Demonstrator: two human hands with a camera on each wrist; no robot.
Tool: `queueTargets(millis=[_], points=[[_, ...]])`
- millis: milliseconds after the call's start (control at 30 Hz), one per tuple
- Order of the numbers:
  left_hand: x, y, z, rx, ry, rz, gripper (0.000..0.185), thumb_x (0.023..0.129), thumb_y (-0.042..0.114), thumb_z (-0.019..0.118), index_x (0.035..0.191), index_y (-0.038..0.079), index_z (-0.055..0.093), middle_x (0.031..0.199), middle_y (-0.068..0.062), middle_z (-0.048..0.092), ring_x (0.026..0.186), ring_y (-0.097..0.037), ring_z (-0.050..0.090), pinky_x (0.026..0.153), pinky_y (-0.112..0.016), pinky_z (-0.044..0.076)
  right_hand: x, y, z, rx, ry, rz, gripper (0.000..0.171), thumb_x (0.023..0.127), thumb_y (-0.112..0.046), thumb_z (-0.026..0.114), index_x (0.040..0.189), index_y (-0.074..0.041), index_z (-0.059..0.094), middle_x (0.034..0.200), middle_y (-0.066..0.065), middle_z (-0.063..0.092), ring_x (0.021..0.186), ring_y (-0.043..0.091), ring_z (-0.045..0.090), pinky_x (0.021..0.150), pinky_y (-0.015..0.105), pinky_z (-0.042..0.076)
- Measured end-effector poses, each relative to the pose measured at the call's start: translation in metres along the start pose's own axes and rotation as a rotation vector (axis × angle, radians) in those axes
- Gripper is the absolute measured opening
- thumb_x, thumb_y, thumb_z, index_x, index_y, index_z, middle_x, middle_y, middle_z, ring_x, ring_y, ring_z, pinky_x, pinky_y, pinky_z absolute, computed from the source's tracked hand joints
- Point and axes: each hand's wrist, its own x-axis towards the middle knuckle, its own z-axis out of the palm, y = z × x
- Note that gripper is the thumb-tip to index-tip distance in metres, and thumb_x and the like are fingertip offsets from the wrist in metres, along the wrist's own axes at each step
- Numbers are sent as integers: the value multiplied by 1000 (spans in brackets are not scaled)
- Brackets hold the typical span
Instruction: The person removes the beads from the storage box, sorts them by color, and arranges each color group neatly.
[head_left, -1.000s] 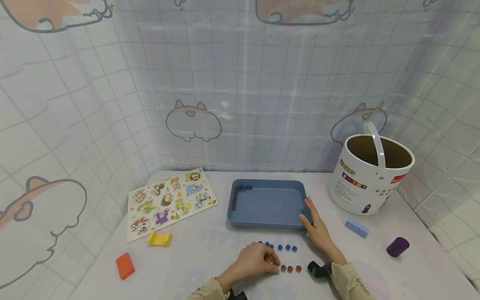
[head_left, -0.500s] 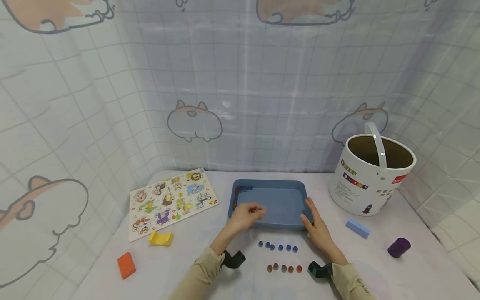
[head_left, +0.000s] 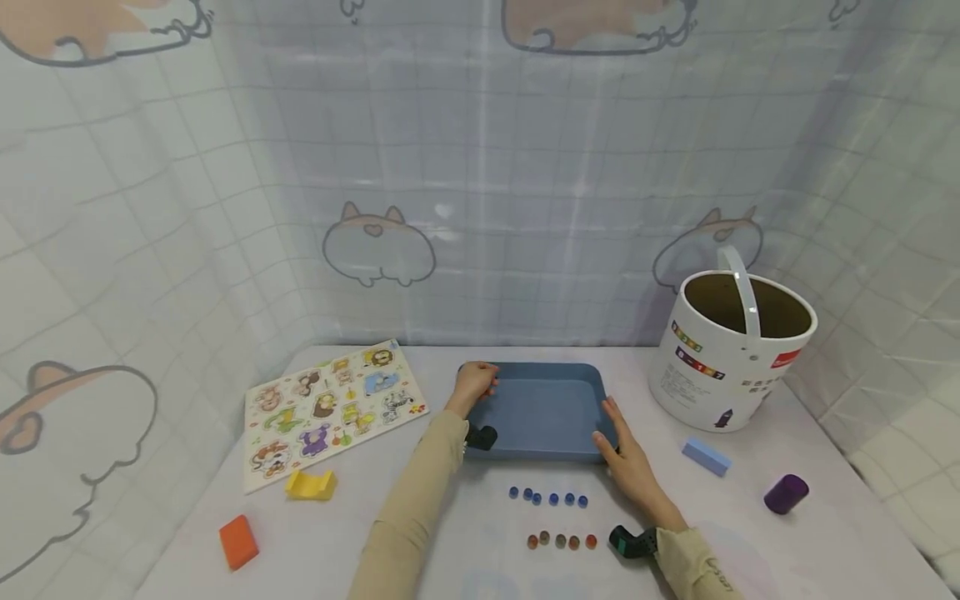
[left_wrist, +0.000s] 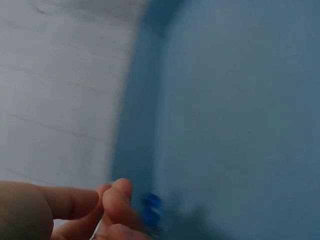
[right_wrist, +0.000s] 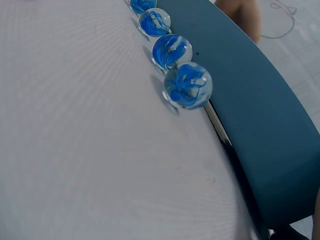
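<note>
Head view: the left hand [head_left: 474, 385] reaches over the far left corner of the blue tray [head_left: 558, 446], and the right hand [head_left: 628, 467] lies against the tray's near right corner.

Left hand: its fingers are curled over the tray's corner; whether they pinch something I cannot tell from the head view.

Left wrist view: very blurred; the fingertips [left_wrist: 116, 197] are close together, and a blue marble [left_wrist: 151, 206] sits just beside them, against the inner left wall of the tray [left_wrist: 235, 110] (touching the finger or only next to it, I cannot say).

Right hand: the fingers are straight and together, pressed along the tray's right wall; I judge that this hand steadies the tray so that it does not slide on the table [head_left: 390, 500] while the other hand works inside.

Blue marbles: a row of them [head_left: 547, 497] lies on the table just in front of the tray's near edge; the right wrist view shows them [right_wrist: 172, 51] near the tray wall [right_wrist: 260, 115], swirled blue glass.

Brown and red marbles: a second row [head_left: 561, 542] lies nearer to the table's front edge, apart from the blue row; I judge the two rows are sorted by colour.

Around: a puzzle board [head_left: 333, 407] at the left side, a white bucket [head_left: 727, 350] at the far right corner.
</note>
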Motion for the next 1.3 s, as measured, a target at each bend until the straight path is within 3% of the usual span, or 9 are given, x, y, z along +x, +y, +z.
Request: queueTargets(millis=[100,200,533,700,833,1067,1300], points=[[8,-13,3,27,54,-36,33,98,7,44,123,4,64,96,-17,72,56,-12,55,51,-24,41,0,0,2,-13,0,-7,63,102,-27,48,154,-3,20,162,20,13,145,46,16,110,65,19],[13,-19,5,54,59,-36,34,96,6,44,123,4,65,92,-15,72,53,-10,53,49,-21,40,0,0,2,-17,8,-4,63,102,-26,48,154,-3,21,162,20,13,145,47,16,110,65,19],[13,-17,8,156,87,-10,26,95,8,53,112,0,71,76,-15,71,45,-9,51,44,-20,42,3,-3,-1,-17,-13,25,64,102,-28,47,155,-6,19,163,16,11,147,44,15,112,65,18],[12,-19,9,144,78,-14,22,92,7,59,105,-4,72,65,-7,66,44,-8,51,44,-19,43,3,-2,-4,-14,-7,20,63,102,-26,48,154,-4,20,162,19,11,146,46,14,111,66,17],[10,-20,8,147,53,-20,21,90,7,59,102,-5,72,64,-6,65,45,-8,51,45,-20,44,2,-1,-3,-19,-20,35,63,103,-29,47,155,-5,19,163,18,10,147,45,14,112,65,17],[0,-10,3,121,-34,-24,23,93,9,58,109,-1,70,78,-12,73,48,-8,52,49,-23,43,-3,0,-1,-2,-31,24,64,103,-28,46,155,-4,17,163,18,7,147,45,11,112,66,15],[-15,4,-9,-6,-202,99,33,99,20,56,123,0,63,88,-7,71,58,-12,51,58,-28,41,-1,-3,-3,-1,-28,2,63,103,-27,47,155,-5,19,163,17,7,147,45,12,111,66,16]])
